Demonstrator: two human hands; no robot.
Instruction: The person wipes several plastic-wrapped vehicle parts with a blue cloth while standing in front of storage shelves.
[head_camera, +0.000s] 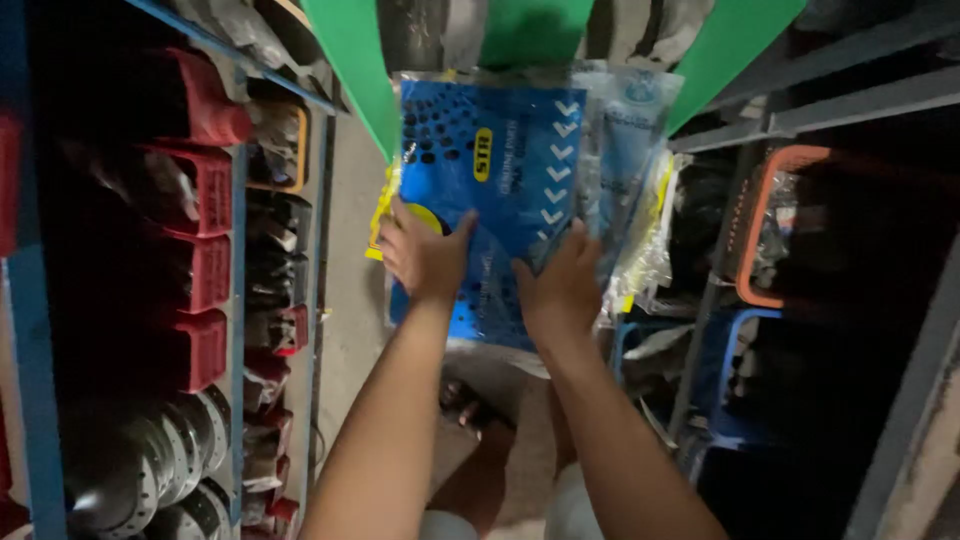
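I hold a flat blue plastic packet (500, 150) with white chevrons and dark dots in front of me, over a narrow aisle. My left hand (422, 255) grips its lower left part, fingers on the face, near a yellow patch. My right hand (562, 285) grips its lower right part. Behind the blue packet sit more clear and pale blue plastic packets (630, 140), partly hidden. A yellow strip (381, 205) shows at the packet's left edge.
Blue metal shelving (238, 300) on the left carries red crates (200, 190) and round metal discs (150, 460). On the right, grey racks (840, 100) hold an orange basket (765, 220) and a blue crate (735, 370). Green panels (350, 60) slant overhead. Concrete floor (350, 300) lies below.
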